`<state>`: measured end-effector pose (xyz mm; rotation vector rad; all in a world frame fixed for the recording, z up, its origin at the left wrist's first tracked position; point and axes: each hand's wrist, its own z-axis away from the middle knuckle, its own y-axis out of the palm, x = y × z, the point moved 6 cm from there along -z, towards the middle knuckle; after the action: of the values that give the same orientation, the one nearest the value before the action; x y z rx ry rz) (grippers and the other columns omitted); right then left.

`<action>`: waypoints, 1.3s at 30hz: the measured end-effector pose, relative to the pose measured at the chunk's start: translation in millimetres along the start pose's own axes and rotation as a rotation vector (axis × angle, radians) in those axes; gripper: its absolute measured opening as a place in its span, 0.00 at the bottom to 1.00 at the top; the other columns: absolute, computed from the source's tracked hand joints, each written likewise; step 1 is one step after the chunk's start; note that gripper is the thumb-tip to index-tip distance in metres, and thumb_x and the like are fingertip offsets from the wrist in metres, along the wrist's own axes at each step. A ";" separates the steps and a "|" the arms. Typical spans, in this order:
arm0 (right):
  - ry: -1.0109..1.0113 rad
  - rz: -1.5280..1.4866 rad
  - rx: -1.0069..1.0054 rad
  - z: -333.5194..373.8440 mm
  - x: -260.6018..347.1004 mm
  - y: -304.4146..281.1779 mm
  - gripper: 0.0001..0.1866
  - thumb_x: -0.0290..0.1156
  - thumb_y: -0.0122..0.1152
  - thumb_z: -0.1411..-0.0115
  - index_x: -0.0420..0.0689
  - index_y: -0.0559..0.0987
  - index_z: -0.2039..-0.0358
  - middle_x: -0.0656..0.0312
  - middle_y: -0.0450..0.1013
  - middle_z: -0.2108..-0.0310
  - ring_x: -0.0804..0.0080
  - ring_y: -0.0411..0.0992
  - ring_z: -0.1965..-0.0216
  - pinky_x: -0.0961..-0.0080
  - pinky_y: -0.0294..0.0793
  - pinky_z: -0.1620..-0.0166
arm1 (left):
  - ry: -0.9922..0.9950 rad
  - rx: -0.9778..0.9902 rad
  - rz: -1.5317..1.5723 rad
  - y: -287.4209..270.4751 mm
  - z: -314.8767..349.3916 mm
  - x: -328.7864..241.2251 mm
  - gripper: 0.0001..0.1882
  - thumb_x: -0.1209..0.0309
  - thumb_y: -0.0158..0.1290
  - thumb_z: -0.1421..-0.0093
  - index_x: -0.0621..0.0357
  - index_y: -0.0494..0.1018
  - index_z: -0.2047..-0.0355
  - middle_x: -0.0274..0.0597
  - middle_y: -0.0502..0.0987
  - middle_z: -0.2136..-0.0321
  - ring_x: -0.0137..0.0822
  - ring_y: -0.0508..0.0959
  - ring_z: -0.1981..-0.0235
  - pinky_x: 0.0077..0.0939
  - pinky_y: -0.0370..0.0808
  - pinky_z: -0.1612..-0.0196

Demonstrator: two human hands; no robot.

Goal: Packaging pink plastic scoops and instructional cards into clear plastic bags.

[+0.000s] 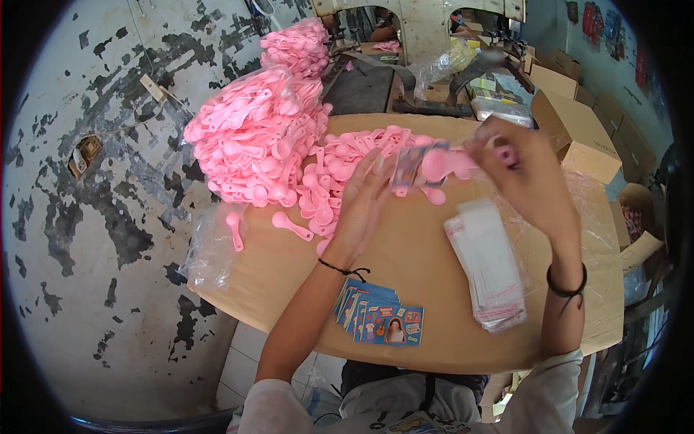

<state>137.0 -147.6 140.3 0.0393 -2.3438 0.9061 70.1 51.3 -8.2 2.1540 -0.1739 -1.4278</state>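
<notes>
My left hand pinches the edge of a printed card, which seems to sit in a clear plastic sleeve. My right hand, a little blurred, is closed on a pink measuring spoon. The spoon's bowl overlaps the card, but whether it is inside the sleeve I cannot tell. Behind my left hand spreads a loose heap of pink spoons. Below my right hand lies a stack of clear plastic sleeves. A fanned pile of blue printed cards rests at the table's near edge.
Bulging clear bags of pink spoons are stacked at the left against the peeling wall. A crumpled clear bag hangs over the left edge of the brown table. Cardboard boxes stand to the right; dark machinery lies beyond.
</notes>
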 end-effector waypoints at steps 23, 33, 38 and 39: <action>0.059 -0.513 0.344 -10.9 -59.1 79.9 0.13 0.29 0.60 0.38 0.36 0.76 0.55 0.64 0.76 0.67 0.82 0.71 0.68 0.82 0.73 0.63 | -0.266 0.502 -0.623 43.3 26.5 2.6 0.18 0.69 0.48 0.33 0.62 0.67 0.45 0.36 0.75 0.55 0.26 0.75 0.54 0.22 0.72 0.51; -0.424 0.056 -0.153 -0.4 -23.1 68.7 0.12 0.26 0.65 0.49 0.41 0.80 0.62 0.58 0.75 0.67 0.61 0.72 0.64 0.66 0.73 0.61 | 0.005 0.111 -0.725 15.1 11.0 -1.5 0.18 0.67 0.41 0.30 0.63 0.65 0.44 0.35 0.75 0.58 0.23 0.76 0.62 0.19 0.75 0.59; -0.450 0.130 -0.011 2.1 -24.1 80.1 0.11 0.29 0.66 0.52 0.43 0.81 0.66 0.60 0.74 0.65 0.60 0.70 0.59 0.65 0.71 0.55 | 0.101 0.106 -0.796 21.2 12.1 -6.7 0.16 0.71 0.40 0.30 0.65 0.67 0.46 0.33 0.74 0.64 0.20 0.71 0.73 0.16 0.70 0.70; -0.480 0.133 -0.018 2.7 -24.4 82.8 0.10 0.30 0.66 0.52 0.42 0.81 0.67 0.60 0.74 0.66 0.60 0.70 0.61 0.66 0.71 0.54 | 0.173 0.108 -0.916 22.8 13.8 -11.1 0.16 0.72 0.40 0.31 0.65 0.68 0.47 0.32 0.74 0.67 0.20 0.70 0.75 0.17 0.67 0.74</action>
<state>135.6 -90.5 75.5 0.1050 -2.8252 1.0292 57.4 31.3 8.3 2.5608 0.9298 -1.6727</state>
